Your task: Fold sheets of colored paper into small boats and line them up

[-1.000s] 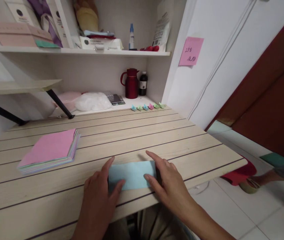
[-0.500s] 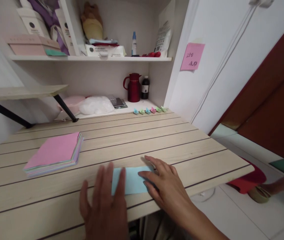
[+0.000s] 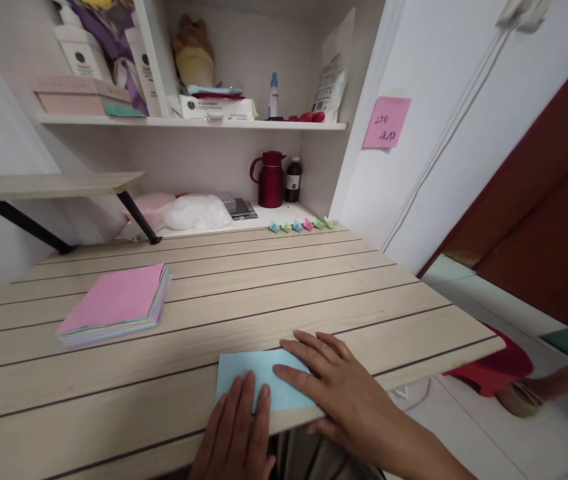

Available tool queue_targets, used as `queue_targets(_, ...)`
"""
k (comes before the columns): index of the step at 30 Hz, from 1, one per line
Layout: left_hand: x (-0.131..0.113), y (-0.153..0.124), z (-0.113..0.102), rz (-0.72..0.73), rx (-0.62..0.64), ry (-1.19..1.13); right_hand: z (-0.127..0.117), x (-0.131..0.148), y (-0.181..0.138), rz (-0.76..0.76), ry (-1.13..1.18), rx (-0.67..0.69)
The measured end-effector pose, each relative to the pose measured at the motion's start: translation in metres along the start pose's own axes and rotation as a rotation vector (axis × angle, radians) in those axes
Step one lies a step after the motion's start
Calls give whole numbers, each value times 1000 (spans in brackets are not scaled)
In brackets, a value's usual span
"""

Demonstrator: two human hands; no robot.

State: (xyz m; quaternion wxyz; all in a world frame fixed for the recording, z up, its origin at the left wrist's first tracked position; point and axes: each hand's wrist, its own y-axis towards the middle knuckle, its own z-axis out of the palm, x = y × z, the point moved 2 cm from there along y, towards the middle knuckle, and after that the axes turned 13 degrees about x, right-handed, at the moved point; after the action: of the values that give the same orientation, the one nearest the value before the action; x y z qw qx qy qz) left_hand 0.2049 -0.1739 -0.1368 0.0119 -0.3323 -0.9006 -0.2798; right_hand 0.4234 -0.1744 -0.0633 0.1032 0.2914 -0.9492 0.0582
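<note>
A light blue folded paper (image 3: pixel 244 371) lies near the front edge of the wooden slatted table (image 3: pixel 264 287). My left hand (image 3: pixel 241 433) rests flat on its lower left part, fingers together and stretched out. My right hand (image 3: pixel 337 383) lies flat over the paper's right half, fingers spread and pressing down. Neither hand grips anything.
A stack of coloured paper squares (image 3: pixel 117 303), pink on top, sits at the table's left. A row of small folded paper pieces (image 3: pixel 300 225) lines the far edge. Behind stand a red jug (image 3: pixel 269 177), a dark bottle (image 3: pixel 293 180) and shelves. Another person's foot (image 3: pixel 539 390) is on the floor, right.
My left hand slid back toward the table's front edge and my right hand moved further over the paper. The view shifted slightly.
</note>
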Motion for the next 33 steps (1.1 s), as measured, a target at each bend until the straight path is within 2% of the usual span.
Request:
queue_targets(3, -6, 0, 1, -61, -38, -4, 6, 5, 2, 54, -36, -14)
queue_targets(7, -7, 2, 1, -76, -77, -25, 5, 4, 3, 43, -3, -46)
queue_targets(18, -10, -12, -4, -2, -151, -179, -9, 1, -3, -107, 298, -81)
queue_targets(22, -18, -1, 0, -105, -112, -105, -12, -9, 9, -83, 360, -168)
queue_targets(25, -23, 10, 3, -155, -66, -49, -15, -16, 24, -61, 339, -156)
queue_targets(33, -20, 7, 4, -90, -101, -71, -14, -25, 48, 9, 346, -163)
